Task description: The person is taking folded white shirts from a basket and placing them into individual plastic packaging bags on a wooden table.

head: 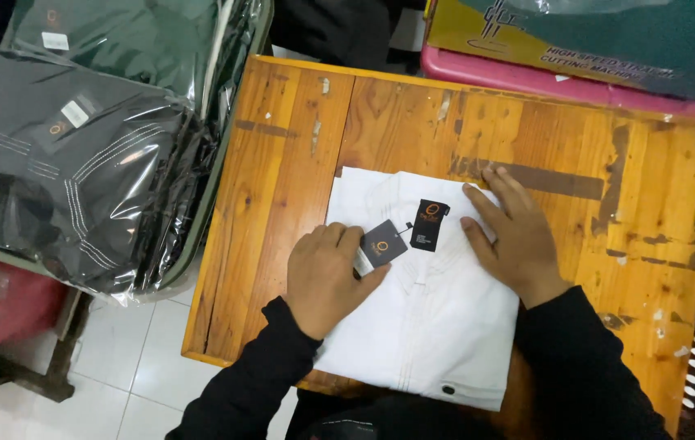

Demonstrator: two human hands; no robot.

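Folding judged done: white shirt [429,326] lies folded at counter [282,163] front edge, not yet bagged. Left hand [327,277] is curled at 1 dark tag [383,243]; right hand [510,236] is pressed flat, fingers spread, on shirt. 2 bagged dark garments [70,163] are stacked left of shirt.

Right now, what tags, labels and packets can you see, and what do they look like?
Dark hang tag: on the folded white shirt, at the left hand; rectangular, orange emblem.
Black collar label: beside the tag, near the right hand; upright rectangle.
Clear bagged dark shirts: stacked left of the wooden table; small white stickers.
Teal and yellow box: behind the table, top right.
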